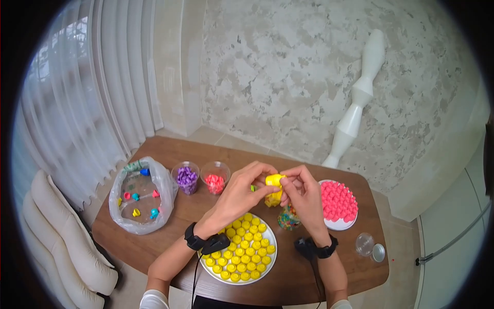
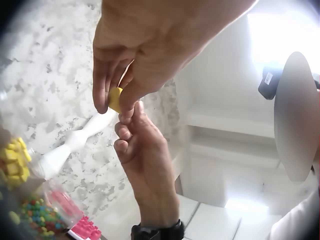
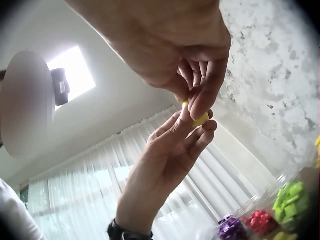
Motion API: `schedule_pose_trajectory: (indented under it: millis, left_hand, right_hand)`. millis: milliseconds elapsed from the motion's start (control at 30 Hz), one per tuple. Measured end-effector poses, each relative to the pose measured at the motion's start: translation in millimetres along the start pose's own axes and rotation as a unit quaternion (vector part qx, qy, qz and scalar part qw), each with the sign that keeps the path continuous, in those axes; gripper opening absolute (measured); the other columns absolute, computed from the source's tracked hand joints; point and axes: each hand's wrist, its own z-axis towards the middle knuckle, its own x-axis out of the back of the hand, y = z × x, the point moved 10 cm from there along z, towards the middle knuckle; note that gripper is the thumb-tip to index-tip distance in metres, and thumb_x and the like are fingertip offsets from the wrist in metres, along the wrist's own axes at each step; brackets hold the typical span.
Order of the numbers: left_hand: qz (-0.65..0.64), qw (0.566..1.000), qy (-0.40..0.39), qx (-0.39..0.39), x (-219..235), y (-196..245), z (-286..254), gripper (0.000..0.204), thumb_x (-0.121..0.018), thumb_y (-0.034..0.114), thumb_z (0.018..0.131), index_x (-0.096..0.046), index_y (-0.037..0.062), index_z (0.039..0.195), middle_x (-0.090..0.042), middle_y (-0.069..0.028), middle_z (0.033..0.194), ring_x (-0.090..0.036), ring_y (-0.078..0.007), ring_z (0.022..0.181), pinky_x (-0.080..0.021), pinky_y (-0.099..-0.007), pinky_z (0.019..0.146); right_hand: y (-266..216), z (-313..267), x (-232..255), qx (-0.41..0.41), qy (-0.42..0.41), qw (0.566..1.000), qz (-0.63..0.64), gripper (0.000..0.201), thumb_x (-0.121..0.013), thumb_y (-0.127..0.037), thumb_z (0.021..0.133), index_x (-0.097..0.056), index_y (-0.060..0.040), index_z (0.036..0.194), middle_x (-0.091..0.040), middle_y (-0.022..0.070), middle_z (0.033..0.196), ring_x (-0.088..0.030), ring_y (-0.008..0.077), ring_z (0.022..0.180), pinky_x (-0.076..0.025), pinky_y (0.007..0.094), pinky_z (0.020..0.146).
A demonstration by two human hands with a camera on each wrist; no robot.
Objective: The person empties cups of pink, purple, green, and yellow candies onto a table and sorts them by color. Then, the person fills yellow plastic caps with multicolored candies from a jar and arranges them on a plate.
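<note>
Both hands meet in front of the chest, above the table. Between their fingertips is a small yellow cap-shaped plastic piece (image 1: 275,179). My left hand (image 1: 246,186) pinches it from the left with thumb and fingers. From the other side, the thumb and fingers of my right hand (image 1: 304,194) pinch it too; in the right wrist view the yellow piece (image 3: 202,119) is partly covered by fingers. Below the hands, a white plate (image 1: 275,256) carries rows of rounded yellow pieces (image 1: 242,252). A cup of yellow pieces (image 1: 272,201) stands behind the hands, partly hidden.
A clear plastic bag (image 1: 119,208) with several coloured pieces lies left. Beside it stand cups of purple pieces (image 1: 187,177) and pinkish-red pieces (image 1: 214,183). Right are a jar of multicoloured bits (image 1: 288,219), pink pieces (image 1: 338,201) on a plate, a clear container (image 1: 365,244) and a lid (image 1: 378,253).
</note>
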Motion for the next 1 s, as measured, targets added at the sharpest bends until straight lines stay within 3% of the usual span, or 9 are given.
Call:
schedule_pose_trajectory:
  millis: [300, 400, 467, 567, 767, 833, 900, 967, 1000]
  left_hand:
    - [0.039, 0.999, 0.01, -0.019, -10.7, -12.1, -4.6, 0.033, -0.083, 0.008, 0.085, -0.071, -0.0022, 0.114, -0.071, -0.0098, 0.11, -0.069, -0.0192, 0.099, -0.056, -0.0315, 0.085]
    - [0.003, 0.999, 0.003, -0.043, -14.7, -10.1, -5.1, 0.036, -0.08, 0.005, 0.086, -0.07, -0.0014, 0.12, -0.071, -0.0113, 0.106, -0.068, -0.0195, 0.085, -0.054, -0.0332, 0.079]
    - [-0.007, 1.0, -0.02, -0.009, -21.5, -20.4, -4.4, 0.037, -0.081, 0.005, 0.087, -0.071, -0.0018, 0.121, -0.072, -0.0094, 0.111, -0.069, -0.0175, 0.102, -0.056, -0.0305, 0.088]
    - [-0.088, 0.995, -0.01, 0.049, -26.5, -42.1, -3.3, 0.036, -0.08, 0.003, 0.089, -0.069, -0.0026, 0.123, -0.072, -0.0082, 0.112, -0.069, -0.0149, 0.105, -0.056, -0.0286, 0.09]
    - [-0.068, 0.986, -0.057, 0.144, -43.0, -61.1, -6.3, 0.037, -0.077, 0.005, 0.094, -0.065, -0.0038, 0.129, -0.073, -0.0095, 0.12, -0.072, -0.0131, 0.098, -0.056, -0.0264, 0.088]
    - [-0.017, 0.991, -0.074, 0.114, -58.3, -60.6, -3.3, 0.038, -0.077, 0.006, 0.094, -0.065, -0.0043, 0.128, -0.073, -0.0093, 0.12, -0.071, -0.011, 0.099, -0.055, -0.0264, 0.086]
    - [0.003, 0.993, -0.086, 0.083, -76.2, -59.0, 4.9, 0.037, -0.078, 0.008, 0.092, -0.067, -0.0022, 0.125, -0.073, -0.0096, 0.114, -0.072, -0.0158, 0.097, -0.056, -0.0297, 0.083]
    - [0.183, 0.97, -0.106, -0.117, -100.0, -15.4, 13.2, 0.031, -0.073, 0.007, 0.092, -0.065, -0.0033, 0.12, -0.068, -0.0171, 0.104, -0.07, -0.0327, 0.092, -0.057, -0.0387, 0.079]
    - [0.22, 0.955, -0.133, -0.146, -116.1, -11.2, 13.6, 0.026, -0.07, 0.007, 0.09, -0.066, -0.0019, 0.114, -0.061, -0.0189, 0.105, -0.065, -0.0408, 0.097, -0.055, -0.046, 0.08]
  right_hand:
    - [0.1, -9.3, 0.6, 0.017, -0.002, 0.994, -0.108, 0.015, -0.067, -0.013, 0.104, -0.061, 0.0011, 0.105, -0.069, 0.0039, 0.08, -0.064, 0.0052, 0.063, -0.052, 0.0206, 0.053]
    - [8.2, -9.5, 7.6, 0.006, -0.003, 0.999, -0.045, 0.016, -0.066, -0.014, 0.105, -0.059, -0.0002, 0.102, -0.067, 0.0032, 0.077, -0.062, 0.0045, 0.06, -0.05, 0.0204, 0.051]
    - [16.4, -8.2, 10.9, -0.027, -0.021, 0.999, 0.02, 0.016, -0.065, -0.014, 0.105, -0.057, -0.0018, 0.101, -0.065, 0.002, 0.074, -0.06, 0.0036, 0.059, -0.048, 0.0201, 0.05]
    - [16.9, -2.0, 27.0, -0.031, -0.004, 0.999, 0.04, 0.015, -0.064, -0.015, 0.106, -0.057, -0.0027, 0.102, -0.063, 0.0005, 0.073, -0.058, 0.0034, 0.058, -0.047, 0.0198, 0.05]
    - [-7.8, -0.3, 67.1, 0.024, 0.078, 0.993, 0.089, 0.015, -0.063, -0.016, 0.107, -0.058, -0.0023, 0.102, -0.06, 0.0003, 0.074, -0.057, 0.0034, 0.06, -0.047, 0.0187, 0.05]
    - [-21.2, -3.1, 79.7, 0.046, 0.117, 0.988, 0.093, 0.016, -0.063, -0.017, 0.107, -0.058, -0.0019, 0.102, -0.061, 0.001, 0.077, -0.056, 0.0033, 0.06, -0.047, 0.0184, 0.05]
    - [-26.1, -4.1, 89.8, 0.052, 0.129, 0.986, 0.092, 0.016, -0.064, -0.016, 0.106, -0.058, -0.0015, 0.102, -0.062, 0.0016, 0.079, -0.056, 0.0032, 0.06, -0.047, 0.0186, 0.05]
    - [-31.0, -6.5, 99.0, 0.069, 0.152, 0.981, 0.094, 0.017, -0.065, -0.016, 0.106, -0.059, -0.001, 0.103, -0.063, 0.0016, 0.08, -0.056, 0.0029, 0.06, -0.046, 0.0187, 0.049]
    - [-30.9, -6.4, 100.5, 0.068, 0.155, 0.981, 0.096, 0.017, -0.065, -0.016, 0.106, -0.059, -0.001, 0.103, -0.063, 0.0016, 0.08, -0.056, 0.0029, 0.06, -0.046, 0.0187, 0.049]
